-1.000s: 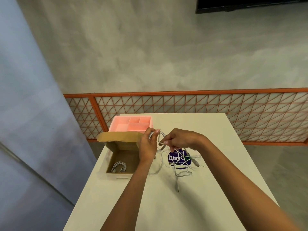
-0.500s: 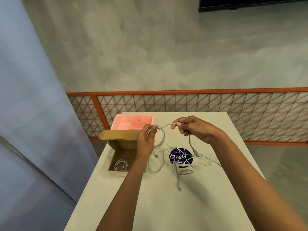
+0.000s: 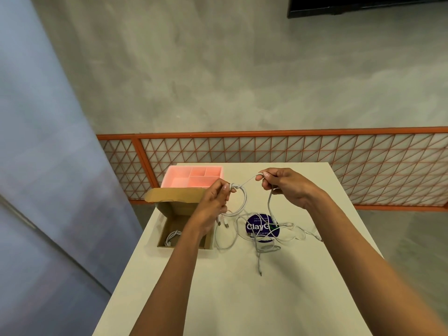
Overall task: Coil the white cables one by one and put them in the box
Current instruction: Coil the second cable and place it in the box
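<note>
I have the white cable (image 3: pixel 244 184) stretched between both hands above the far half of the table (image 3: pixel 230 287), its taut span running left to right and rising slightly toward the right. My left hand (image 3: pixel 214 202) pinches a loop of it that hangs down as a rough oval, with plug ends dangling just beneath. My right hand (image 3: pixel 282 186) pinches the cable between thumb and fingertips; from there it drops near-vertically to the loose cables (image 3: pixel 266 241), a thin, pale grey-white tangle lying over a round purple sticker (image 3: pixel 260 227). To the left, the open cardboard box (image 3: pixel 180 209) holds one coiled cable (image 3: pixel 172 237). A pink divided tray (image 3: pixel 191 178) sits just beyond it
</note>
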Available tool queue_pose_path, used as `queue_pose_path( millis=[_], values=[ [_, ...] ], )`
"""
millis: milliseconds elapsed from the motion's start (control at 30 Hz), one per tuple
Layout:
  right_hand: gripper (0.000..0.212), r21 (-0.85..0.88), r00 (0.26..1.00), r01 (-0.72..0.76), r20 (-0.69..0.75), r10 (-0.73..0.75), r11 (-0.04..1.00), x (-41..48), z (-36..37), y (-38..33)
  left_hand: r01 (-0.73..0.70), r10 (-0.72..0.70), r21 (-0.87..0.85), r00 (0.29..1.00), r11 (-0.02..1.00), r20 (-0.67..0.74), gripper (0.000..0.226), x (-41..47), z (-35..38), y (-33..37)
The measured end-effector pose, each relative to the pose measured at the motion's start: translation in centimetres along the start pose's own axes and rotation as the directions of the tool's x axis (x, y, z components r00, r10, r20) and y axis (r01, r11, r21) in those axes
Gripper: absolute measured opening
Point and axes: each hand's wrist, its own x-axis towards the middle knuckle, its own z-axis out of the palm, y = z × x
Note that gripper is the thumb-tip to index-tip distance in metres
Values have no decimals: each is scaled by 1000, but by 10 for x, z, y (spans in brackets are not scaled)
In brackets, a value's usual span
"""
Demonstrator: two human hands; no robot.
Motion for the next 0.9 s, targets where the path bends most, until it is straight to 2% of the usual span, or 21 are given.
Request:
queue_pose_path(
  millis=[100,267,400,567,733,900],
  values=[
    [28,101,998,56,-43,-52,993,3,0,0,-78,85,95,994,992,-65,18,-3,10,-2],
    [24,194,983,136,-148,-108,971,5,3,1,-183,192,109,978,977,-80,18,-7,21,-3],
    [20,274,963,205,-230,-143,939,6,4,4,-214,225,96,968,972,-111,16,-7,26,-1],
    [20,401,942,286,-286,-178,870,9,11,8,-192,197,50,973,980,-117,9,-7,34,4],
    [20,651,967,221,-243,-76,726,8,19,9,-150,148,-2,980,989,-133,8,-8,35,7],
    [18,799,983,92,-170,76,594,10,27,15,-76,66,-60,987,995,-148,6,-9,37,10]
  ],
)
